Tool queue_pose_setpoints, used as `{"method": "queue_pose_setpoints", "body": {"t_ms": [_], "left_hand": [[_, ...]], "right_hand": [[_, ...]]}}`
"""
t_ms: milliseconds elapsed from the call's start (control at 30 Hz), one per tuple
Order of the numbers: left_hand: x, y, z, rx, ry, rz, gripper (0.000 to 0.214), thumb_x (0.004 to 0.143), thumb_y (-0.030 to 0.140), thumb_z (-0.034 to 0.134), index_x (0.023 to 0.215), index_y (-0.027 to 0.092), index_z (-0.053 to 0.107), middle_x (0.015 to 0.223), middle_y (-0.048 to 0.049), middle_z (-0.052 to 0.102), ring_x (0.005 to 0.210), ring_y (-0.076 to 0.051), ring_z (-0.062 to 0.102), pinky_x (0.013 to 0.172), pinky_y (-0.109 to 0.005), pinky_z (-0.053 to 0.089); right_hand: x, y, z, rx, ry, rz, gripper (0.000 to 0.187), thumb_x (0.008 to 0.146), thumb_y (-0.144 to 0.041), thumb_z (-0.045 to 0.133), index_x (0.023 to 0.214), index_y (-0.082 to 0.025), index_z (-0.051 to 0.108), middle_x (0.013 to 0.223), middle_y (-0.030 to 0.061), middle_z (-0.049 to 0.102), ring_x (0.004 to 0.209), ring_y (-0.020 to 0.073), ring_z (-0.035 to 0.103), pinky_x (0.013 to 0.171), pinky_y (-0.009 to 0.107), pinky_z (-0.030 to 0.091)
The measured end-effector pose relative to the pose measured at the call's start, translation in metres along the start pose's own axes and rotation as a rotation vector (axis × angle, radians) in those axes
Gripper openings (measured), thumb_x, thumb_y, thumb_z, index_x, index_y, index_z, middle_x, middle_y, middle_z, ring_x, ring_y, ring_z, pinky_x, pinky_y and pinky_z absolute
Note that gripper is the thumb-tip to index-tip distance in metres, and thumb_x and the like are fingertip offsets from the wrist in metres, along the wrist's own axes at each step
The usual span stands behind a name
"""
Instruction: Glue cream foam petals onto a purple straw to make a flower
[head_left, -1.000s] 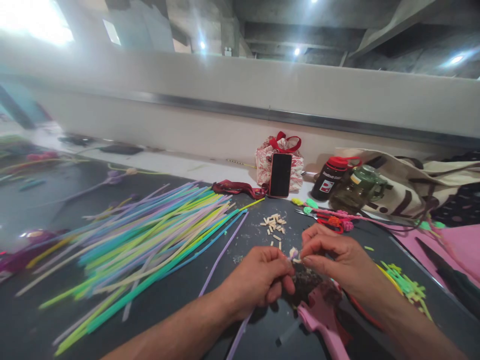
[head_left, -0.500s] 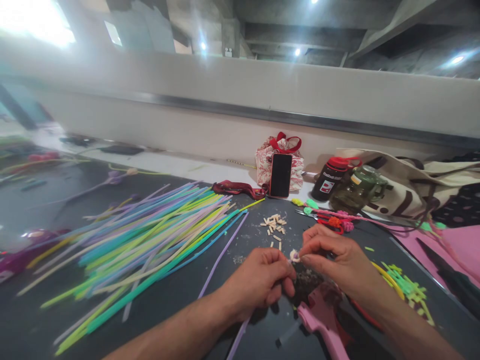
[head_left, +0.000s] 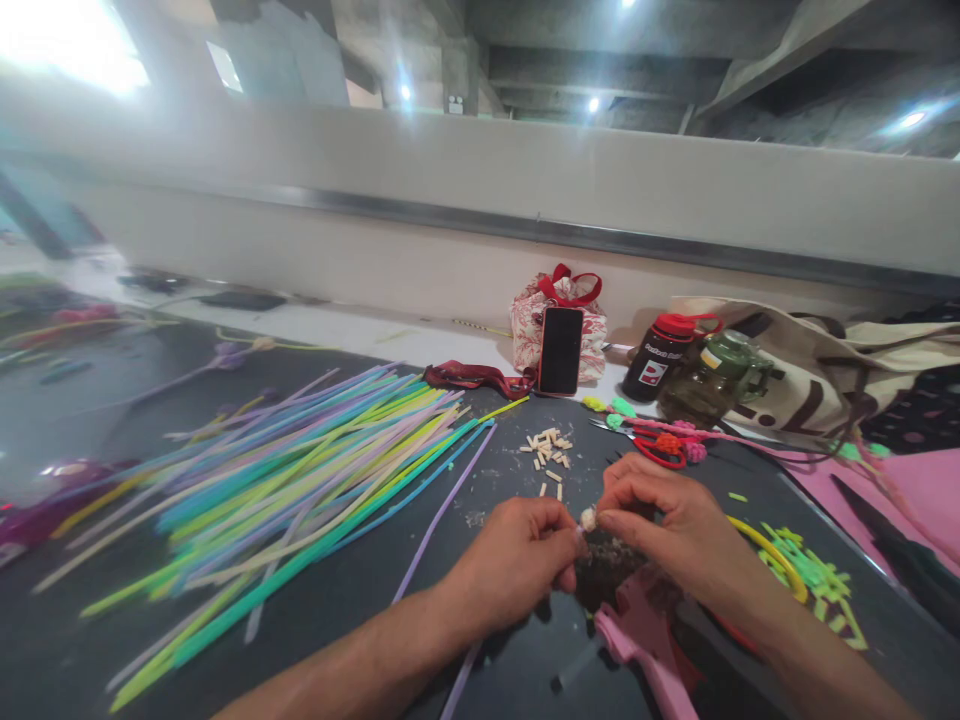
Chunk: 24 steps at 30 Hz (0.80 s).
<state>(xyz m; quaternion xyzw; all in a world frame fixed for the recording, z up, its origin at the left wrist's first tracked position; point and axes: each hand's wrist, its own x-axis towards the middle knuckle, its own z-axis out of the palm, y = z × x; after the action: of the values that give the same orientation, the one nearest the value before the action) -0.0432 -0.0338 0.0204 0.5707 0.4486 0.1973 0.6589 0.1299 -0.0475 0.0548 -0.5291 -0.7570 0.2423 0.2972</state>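
My left hand [head_left: 517, 552] is closed in a pinch on a lilac pipe cleaner [head_left: 459, 680], whose lower part trails below my forearm. At its tip, between my two hands, is a small cream fuzzy bud [head_left: 588, 519]. My right hand [head_left: 660, 515] pinches at the bud's right side with thumb and forefinger; its fingertips partly cover it. Just beyond them lies a scatter of short cream pieces [head_left: 549, 443]. A pink glue gun [head_left: 645, 640] rests below my right hand, partly hidden by it.
Many coloured pipe cleaners [head_left: 300, 490] spread over the left. Short green pieces [head_left: 814, 570] lie right. Red-handled scissors [head_left: 660, 452] sit behind my right hand. At the back stand a phone [head_left: 560, 350], a black bottle [head_left: 657, 360], a green jug [head_left: 709, 380] and a tote bag [head_left: 795, 370].
The fingers of both hands have shifted slightly around the bud, which now looks rounder and more compact. My left fingers are drawn in closer together. Things on the table stay put.
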Motion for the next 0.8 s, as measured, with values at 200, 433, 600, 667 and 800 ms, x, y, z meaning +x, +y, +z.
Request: {"method": "queue_pose_setpoints", "body": {"t_ms": [200,433,600,667,800], "left_hand": [[-0.0019,0.0035,0.0001,-0.143,-0.051,-0.048,0.014,0.069,0.03,0.05,0.07,0.017,0.054,0.046,0.0065,0.051,0.03,-0.003,0.028,0.033,-0.017,0.017],[-0.002,0.0034,-0.0018,-0.278,-0.119,-0.06,0.013,0.067,0.029,0.052,0.067,0.016,0.054,0.041,0.0068,0.049,0.026,-0.002,0.024,0.031,-0.018,0.011],[-0.0015,0.0033,-0.0024,-0.235,-0.104,-0.072,0.01,0.066,0.027,0.053,0.066,0.016,0.054,0.039,0.0078,0.046,0.026,-0.003,0.025,0.031,-0.018,0.012],[-0.0019,0.0037,-0.0021,-0.226,-0.098,-0.077,0.01,0.066,0.027,0.053,0.066,0.016,0.054,0.039,0.0082,0.046,0.026,-0.003,0.025,0.031,-0.018,0.012],[-0.0027,0.0038,-0.0022,-0.216,-0.105,-0.079,0.012,0.068,0.028,0.052,0.068,0.016,0.055,0.039,0.0083,0.046,0.027,-0.002,0.025,0.032,-0.018,0.012]], "right_hand": [[0.0,0.0038,-0.0012,0.075,-0.043,-0.023,0.015,0.076,-0.016,0.056,0.063,-0.019,0.061,0.075,0.0009,0.055,0.073,0.0143,0.053,0.065,0.026,0.041],[0.0001,0.0051,-0.0017,0.078,-0.062,-0.047,0.013,0.076,-0.013,0.057,0.065,-0.019,0.062,0.078,0.0012,0.055,0.076,0.0148,0.054,0.067,0.026,0.041],[-0.0001,0.006,-0.0018,0.044,-0.061,-0.059,0.013,0.076,-0.014,0.056,0.064,-0.019,0.061,0.077,0.0011,0.055,0.075,0.0148,0.054,0.066,0.026,0.04],[-0.0002,0.0073,-0.0012,0.032,-0.054,-0.065,0.013,0.076,-0.015,0.056,0.064,-0.019,0.061,0.076,0.0012,0.055,0.074,0.0151,0.054,0.066,0.027,0.041],[-0.0002,0.0086,0.0,-0.001,-0.045,-0.068,0.013,0.077,-0.017,0.056,0.065,-0.02,0.06,0.078,0.0018,0.056,0.075,0.0156,0.054,0.067,0.028,0.041]]}}
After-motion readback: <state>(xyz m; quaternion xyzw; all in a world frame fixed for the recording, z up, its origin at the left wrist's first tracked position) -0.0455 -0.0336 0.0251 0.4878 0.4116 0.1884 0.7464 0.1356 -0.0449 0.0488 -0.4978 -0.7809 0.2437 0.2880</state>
